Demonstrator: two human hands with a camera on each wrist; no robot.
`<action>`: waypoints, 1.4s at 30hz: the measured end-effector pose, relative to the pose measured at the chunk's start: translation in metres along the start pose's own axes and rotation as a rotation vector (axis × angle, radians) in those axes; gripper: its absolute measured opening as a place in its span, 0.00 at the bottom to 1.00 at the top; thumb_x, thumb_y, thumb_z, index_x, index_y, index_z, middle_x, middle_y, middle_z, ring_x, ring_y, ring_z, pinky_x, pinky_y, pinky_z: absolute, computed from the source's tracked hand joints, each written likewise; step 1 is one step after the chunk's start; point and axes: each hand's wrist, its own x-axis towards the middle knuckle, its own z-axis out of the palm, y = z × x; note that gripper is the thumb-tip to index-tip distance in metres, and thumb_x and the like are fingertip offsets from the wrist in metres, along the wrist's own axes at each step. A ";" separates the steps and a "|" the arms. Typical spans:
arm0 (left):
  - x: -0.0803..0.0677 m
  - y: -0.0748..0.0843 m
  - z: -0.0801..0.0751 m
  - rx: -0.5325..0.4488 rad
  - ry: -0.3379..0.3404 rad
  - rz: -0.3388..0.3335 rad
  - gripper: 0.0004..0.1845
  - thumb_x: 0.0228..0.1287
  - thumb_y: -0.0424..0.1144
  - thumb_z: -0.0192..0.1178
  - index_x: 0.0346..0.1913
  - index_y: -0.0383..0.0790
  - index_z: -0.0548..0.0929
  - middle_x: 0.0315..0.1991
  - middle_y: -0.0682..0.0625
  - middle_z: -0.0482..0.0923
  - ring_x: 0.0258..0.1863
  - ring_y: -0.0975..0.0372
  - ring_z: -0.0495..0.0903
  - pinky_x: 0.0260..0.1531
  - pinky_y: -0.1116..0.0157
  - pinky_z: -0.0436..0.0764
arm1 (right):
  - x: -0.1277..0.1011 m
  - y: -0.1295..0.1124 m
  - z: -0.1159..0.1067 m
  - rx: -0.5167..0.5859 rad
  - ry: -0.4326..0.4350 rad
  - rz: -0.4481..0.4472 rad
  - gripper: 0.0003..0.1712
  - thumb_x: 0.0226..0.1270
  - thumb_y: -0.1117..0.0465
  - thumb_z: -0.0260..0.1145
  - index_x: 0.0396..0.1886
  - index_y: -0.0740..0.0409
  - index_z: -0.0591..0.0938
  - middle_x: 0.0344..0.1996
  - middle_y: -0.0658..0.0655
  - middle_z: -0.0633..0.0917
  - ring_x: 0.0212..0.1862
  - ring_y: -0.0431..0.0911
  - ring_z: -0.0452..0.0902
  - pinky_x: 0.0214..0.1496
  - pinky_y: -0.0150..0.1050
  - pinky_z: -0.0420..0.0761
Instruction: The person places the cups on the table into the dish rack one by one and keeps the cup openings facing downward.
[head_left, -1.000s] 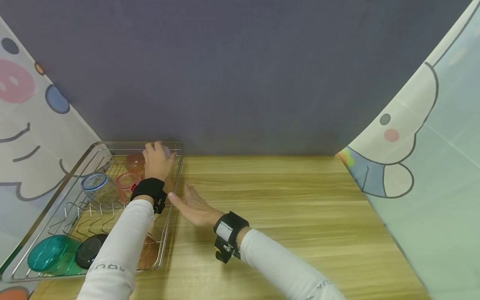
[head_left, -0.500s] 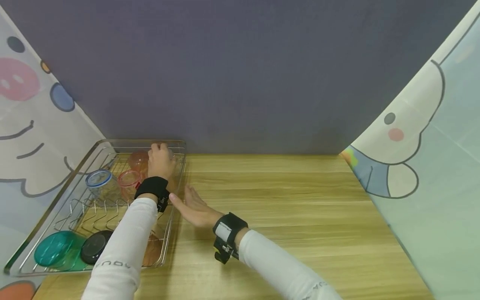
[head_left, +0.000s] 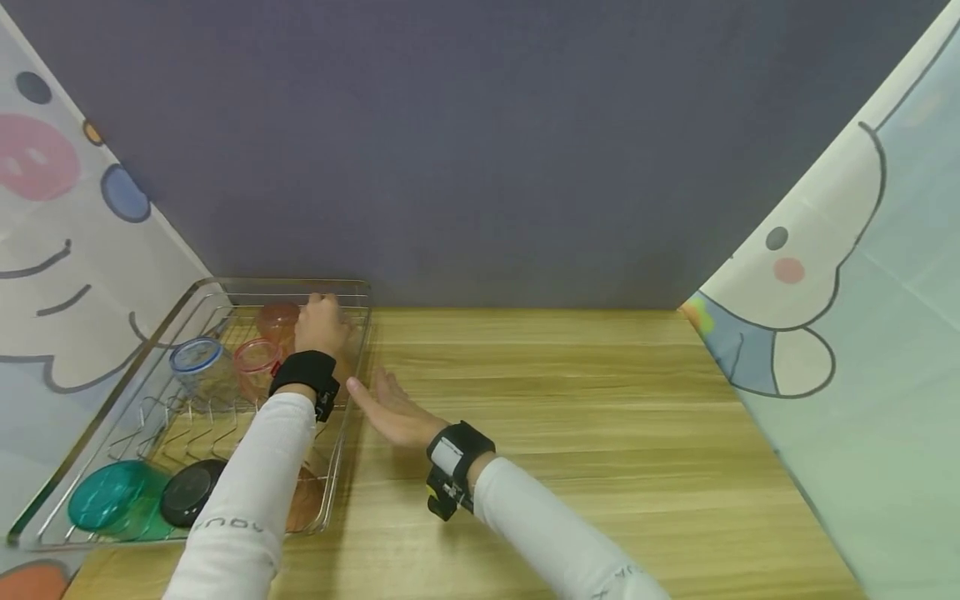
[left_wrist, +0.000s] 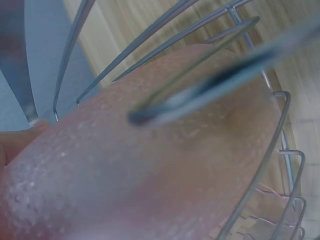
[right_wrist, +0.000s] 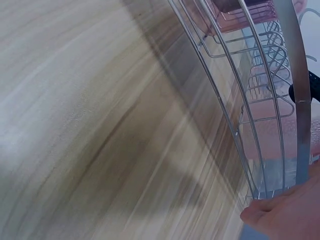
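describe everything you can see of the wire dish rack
The silver wire dish rack is a shallow rectangular metal tray with a thick rim and upright prongs inside, lying flat at the left end of the wooden table. It holds clear cups at the back and coloured lids in front. The left hand reaches inside; the right hand rests by its side wall.

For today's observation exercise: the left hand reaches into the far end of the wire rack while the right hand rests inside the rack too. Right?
Not quite. The right hand lies on the wooden table beside the wire rack, not in it, as the head view shows. The left hand does reach into the far end.
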 end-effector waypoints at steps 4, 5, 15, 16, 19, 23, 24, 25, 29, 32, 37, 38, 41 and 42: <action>-0.001 0.000 0.000 0.039 -0.002 0.015 0.15 0.56 0.32 0.55 0.44 0.24 0.76 0.47 0.28 0.73 0.45 0.34 0.74 0.48 0.37 0.70 | 0.002 -0.002 -0.002 -0.001 0.006 0.005 0.52 0.60 0.24 0.20 0.73 0.52 0.34 0.74 0.57 0.38 0.75 0.47 0.32 0.75 0.49 0.45; -0.002 -0.001 0.000 0.053 -0.006 0.018 0.15 0.56 0.32 0.54 0.44 0.26 0.77 0.47 0.28 0.73 0.45 0.34 0.74 0.52 0.35 0.67 | 0.002 -0.002 -0.002 -0.002 0.006 0.004 0.52 0.60 0.24 0.20 0.73 0.52 0.34 0.74 0.56 0.38 0.75 0.47 0.32 0.75 0.49 0.45; -0.005 0.002 -0.007 0.117 -0.171 -0.006 0.24 0.61 0.37 0.55 0.61 0.36 0.71 0.57 0.30 0.70 0.55 0.34 0.69 0.55 0.24 0.40 | 0.008 0.004 0.000 0.035 -0.003 -0.030 0.51 0.60 0.24 0.21 0.73 0.53 0.35 0.74 0.55 0.37 0.75 0.48 0.31 0.76 0.49 0.42; -0.005 0.002 -0.008 0.121 -0.193 -0.009 0.26 0.62 0.39 0.55 0.63 0.37 0.69 0.60 0.30 0.67 0.58 0.33 0.66 0.54 0.24 0.40 | 0.008 0.005 0.000 0.041 0.001 -0.032 0.52 0.60 0.24 0.21 0.74 0.53 0.36 0.74 0.55 0.38 0.75 0.48 0.31 0.76 0.49 0.42; -0.004 0.001 -0.009 0.142 -0.249 -0.025 0.31 0.63 0.44 0.54 0.68 0.40 0.63 0.67 0.29 0.56 0.64 0.31 0.54 0.52 0.23 0.38 | 0.009 0.006 -0.001 0.053 0.006 -0.031 0.52 0.60 0.24 0.21 0.74 0.53 0.36 0.74 0.55 0.38 0.75 0.49 0.31 0.76 0.49 0.42; -0.002 0.000 -0.010 0.164 -0.305 -0.054 0.34 0.64 0.49 0.53 0.71 0.44 0.57 0.70 0.28 0.45 0.67 0.29 0.41 0.50 0.22 0.37 | 0.010 0.005 -0.002 0.119 -0.010 -0.024 0.51 0.59 0.23 0.21 0.74 0.49 0.36 0.74 0.52 0.37 0.75 0.48 0.30 0.75 0.51 0.40; -0.002 0.000 -0.010 0.161 -0.313 -0.057 0.34 0.65 0.50 0.51 0.71 0.45 0.56 0.70 0.28 0.45 0.67 0.29 0.40 0.50 0.22 0.36 | 0.010 0.005 -0.003 0.155 -0.020 -0.021 0.50 0.59 0.23 0.20 0.74 0.47 0.36 0.74 0.51 0.36 0.75 0.47 0.30 0.75 0.52 0.40; -0.001 -0.001 -0.010 0.156 -0.317 -0.059 0.33 0.65 0.50 0.50 0.71 0.45 0.56 0.70 0.29 0.45 0.67 0.29 0.40 0.50 0.22 0.36 | 0.010 0.005 -0.003 0.195 -0.027 -0.022 0.49 0.59 0.23 0.19 0.74 0.45 0.36 0.74 0.50 0.35 0.75 0.46 0.29 0.75 0.52 0.39; 0.001 -0.002 -0.009 0.125 -0.312 -0.057 0.31 0.67 0.49 0.46 0.71 0.46 0.57 0.70 0.29 0.48 0.67 0.30 0.44 0.50 0.22 0.37 | 0.011 0.007 -0.004 0.395 -0.052 0.018 0.46 0.57 0.22 0.17 0.73 0.35 0.37 0.74 0.47 0.38 0.75 0.47 0.34 0.74 0.55 0.39; 0.002 0.001 -0.006 0.106 -0.286 -0.053 0.29 0.66 0.48 0.46 0.69 0.46 0.60 0.69 0.30 0.52 0.65 0.30 0.50 0.50 0.22 0.38 | 0.012 0.012 -0.002 0.549 -0.033 0.062 0.48 0.57 0.22 0.19 0.73 0.38 0.39 0.74 0.56 0.45 0.74 0.54 0.43 0.74 0.55 0.45; 0.006 0.000 -0.001 0.080 -0.246 -0.049 0.27 0.66 0.47 0.45 0.67 0.46 0.64 0.67 0.31 0.58 0.59 0.29 0.61 0.51 0.22 0.38 | 0.016 0.021 0.002 0.741 -0.005 0.089 0.54 0.58 0.22 0.24 0.74 0.54 0.40 0.71 0.71 0.48 0.72 0.62 0.46 0.74 0.53 0.50; 0.006 0.000 -0.001 0.071 -0.242 -0.048 0.27 0.66 0.47 0.44 0.67 0.46 0.65 0.67 0.31 0.58 0.59 0.30 0.61 0.51 0.22 0.37 | 0.016 0.023 0.003 0.761 -0.004 0.089 0.55 0.59 0.22 0.24 0.74 0.56 0.40 0.71 0.71 0.47 0.72 0.63 0.45 0.74 0.53 0.49; 0.006 0.002 -0.004 0.055 -0.260 -0.041 0.27 0.66 0.46 0.45 0.67 0.44 0.64 0.67 0.30 0.57 0.62 0.31 0.58 0.51 0.23 0.37 | 0.016 0.027 0.003 0.793 -0.010 0.074 0.55 0.59 0.23 0.24 0.73 0.59 0.40 0.70 0.72 0.47 0.72 0.64 0.45 0.74 0.54 0.50; 0.006 0.003 -0.006 0.052 -0.266 -0.040 0.27 0.66 0.46 0.45 0.67 0.43 0.64 0.67 0.30 0.57 0.63 0.32 0.56 0.52 0.23 0.38 | 0.016 0.029 0.003 0.809 -0.011 0.071 0.55 0.60 0.23 0.24 0.73 0.60 0.40 0.70 0.73 0.47 0.71 0.65 0.46 0.73 0.54 0.50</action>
